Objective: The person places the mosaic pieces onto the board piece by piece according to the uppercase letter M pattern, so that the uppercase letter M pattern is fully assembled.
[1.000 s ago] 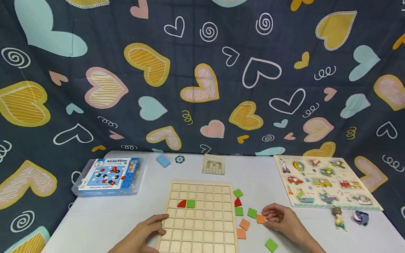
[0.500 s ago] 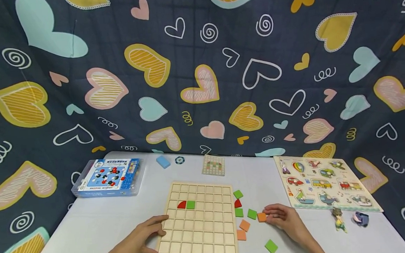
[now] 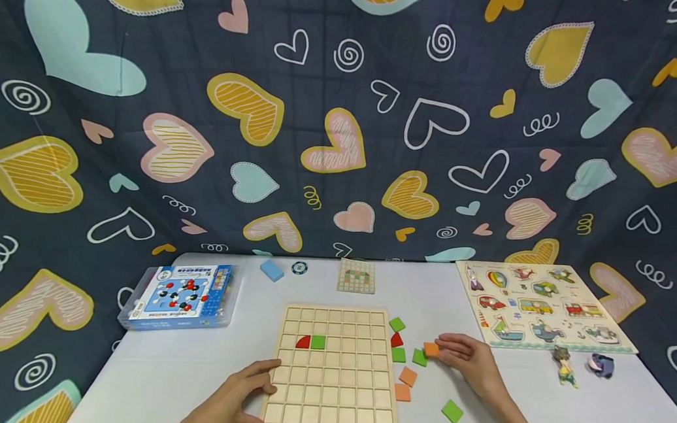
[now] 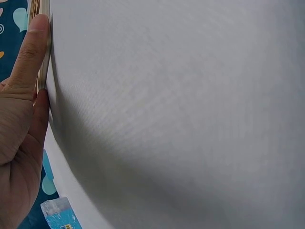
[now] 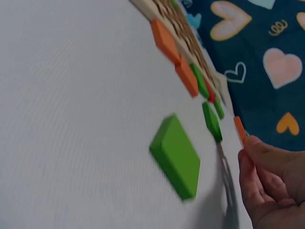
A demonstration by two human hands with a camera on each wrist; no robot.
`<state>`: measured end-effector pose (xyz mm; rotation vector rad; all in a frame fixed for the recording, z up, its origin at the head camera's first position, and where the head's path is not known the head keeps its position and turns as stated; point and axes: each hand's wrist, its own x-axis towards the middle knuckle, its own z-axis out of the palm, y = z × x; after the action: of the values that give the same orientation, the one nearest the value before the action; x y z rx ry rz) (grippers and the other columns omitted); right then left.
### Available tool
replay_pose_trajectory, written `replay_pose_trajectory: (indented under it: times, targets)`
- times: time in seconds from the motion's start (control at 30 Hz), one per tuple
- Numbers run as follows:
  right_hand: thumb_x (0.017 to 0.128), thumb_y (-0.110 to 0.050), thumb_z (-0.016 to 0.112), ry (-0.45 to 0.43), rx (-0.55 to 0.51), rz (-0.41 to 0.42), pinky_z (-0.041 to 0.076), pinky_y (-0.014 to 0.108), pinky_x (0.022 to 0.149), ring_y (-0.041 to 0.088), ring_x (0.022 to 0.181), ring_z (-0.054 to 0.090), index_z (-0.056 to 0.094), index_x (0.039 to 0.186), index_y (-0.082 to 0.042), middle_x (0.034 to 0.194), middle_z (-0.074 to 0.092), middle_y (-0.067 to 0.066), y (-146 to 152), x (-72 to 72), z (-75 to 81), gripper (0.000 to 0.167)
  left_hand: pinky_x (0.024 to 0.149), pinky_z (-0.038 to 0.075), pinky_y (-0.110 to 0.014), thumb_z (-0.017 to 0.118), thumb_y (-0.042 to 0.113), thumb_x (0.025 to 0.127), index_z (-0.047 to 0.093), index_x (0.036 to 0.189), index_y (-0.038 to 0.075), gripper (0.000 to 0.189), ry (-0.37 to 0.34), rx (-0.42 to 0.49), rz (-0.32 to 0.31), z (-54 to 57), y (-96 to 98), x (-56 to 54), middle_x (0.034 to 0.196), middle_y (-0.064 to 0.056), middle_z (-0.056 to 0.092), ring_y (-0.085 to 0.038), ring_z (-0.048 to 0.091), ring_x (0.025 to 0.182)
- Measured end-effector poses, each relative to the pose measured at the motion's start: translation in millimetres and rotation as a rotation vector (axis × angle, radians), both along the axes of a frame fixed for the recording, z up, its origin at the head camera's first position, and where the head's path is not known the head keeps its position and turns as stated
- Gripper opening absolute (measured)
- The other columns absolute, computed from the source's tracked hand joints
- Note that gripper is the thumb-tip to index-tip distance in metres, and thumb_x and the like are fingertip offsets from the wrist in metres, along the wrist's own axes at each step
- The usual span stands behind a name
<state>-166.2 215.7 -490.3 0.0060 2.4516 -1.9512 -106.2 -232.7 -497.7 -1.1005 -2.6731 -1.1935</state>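
Observation:
My right hand (image 3: 469,361) pinches an orange square tile (image 3: 431,349) by its edge, between thumb and fingertips. In the right wrist view, that orange tile (image 5: 239,128) is lifted off the white table. Beneath it in the head view lies a green square tile (image 3: 420,358). A wooden grid board (image 3: 333,392) lies flat; one red quarter-circle tile (image 3: 304,342) and one green square tile (image 3: 318,342) sit side by side in its cells. My left hand (image 3: 241,396) rests against the board's left edge, its fingertips on the rim and its thumb (image 4: 31,52) extended along the side.
Right of the board lie loose tiles, such as an orange one (image 3: 408,376), a red quarter-circle (image 3: 396,340) and a green one (image 3: 452,412). A pattern card (image 3: 356,276) lies behind the board. A picture puzzle (image 3: 527,296) with figurines (image 3: 564,367) stands right, a boxed set (image 3: 179,298) left.
The right hand has picked up the orange square tile from the table and moved it slightly left and away from me. The left hand and board have not moved.

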Motion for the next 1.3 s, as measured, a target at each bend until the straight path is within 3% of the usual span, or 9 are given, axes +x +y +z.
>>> replay_pose_trajectory:
  times: [0.3, 0.57, 0.8, 0.97, 1.3]
  targets:
    - [0.084, 0.009, 0.066, -0.051, -0.040, -0.016, 0.054, 0.024, 0.075, 0.023, 0.093, 0.069, 0.059, 0.115, 0.012, 0.110, 0.067, 0.024, -32, -4.0, 3.8, 0.032, 0.098, 0.040, -0.020, 0.076, 0.041, 0.067, 0.060, 0.097, 0.018, 0.041, -0.005, 0.006, 0.003, -1.0, 0.3, 0.3, 0.134, -0.025, 0.049, -0.032, 0.050, 0.122]
    - [0.082, 0.008, 0.068, -0.032, -0.089, 0.042, 0.055, 0.026, 0.075, 0.028, 0.092, 0.068, 0.060, 0.113, 0.012, 0.107, 0.067, 0.024, -70, -8.3, -0.4, 0.032, 0.099, 0.039, -0.020, 0.076, 0.041, 0.068, 0.061, 0.098, 0.018, 0.041, -0.025, -0.001, 0.015, -0.9, -1.4, 1.8, 0.135, -0.024, 0.049, -0.033, 0.049, 0.123]
    - [0.081, 0.009, 0.069, 0.046, -0.108, 0.143, 0.054, 0.025, 0.077, 0.034, 0.094, 0.067, 0.058, 0.112, 0.016, 0.107, 0.066, 0.028, -100, -8.7, 0.2, 0.034, 0.099, 0.040, -0.022, 0.076, 0.039, 0.068, 0.061, 0.099, 0.018, 0.040, -0.039, 0.008, 0.000, 0.4, -1.2, 2.1, 0.135, -0.025, 0.049, -0.037, 0.049, 0.121]
    - [0.082, 0.006, 0.070, 0.091, -0.038, 0.195, 0.054, 0.023, 0.076, 0.032, 0.092, 0.068, 0.060, 0.111, 0.013, 0.104, 0.068, 0.024, -122, -9.5, -4.4, 0.032, 0.099, 0.040, -0.023, 0.076, 0.040, 0.068, 0.061, 0.099, 0.019, 0.040, -0.071, -0.014, -0.007, 0.8, -2.1, 2.5, 0.136, -0.025, 0.048, -0.037, 0.049, 0.122]
    - [0.081, 0.010, 0.068, 0.209, -0.001, 0.189, 0.054, 0.022, 0.069, 0.035, 0.084, 0.067, 0.063, 0.105, 0.011, 0.098, 0.068, 0.025, -156, -14.1, -13.0, 0.025, 0.100, 0.040, -0.024, 0.076, 0.042, 0.068, 0.062, 0.098, 0.019, 0.041, -0.069, -0.034, 0.021, 1.5, -1.2, 1.1, 0.137, -0.023, 0.048, -0.039, 0.048, 0.122]
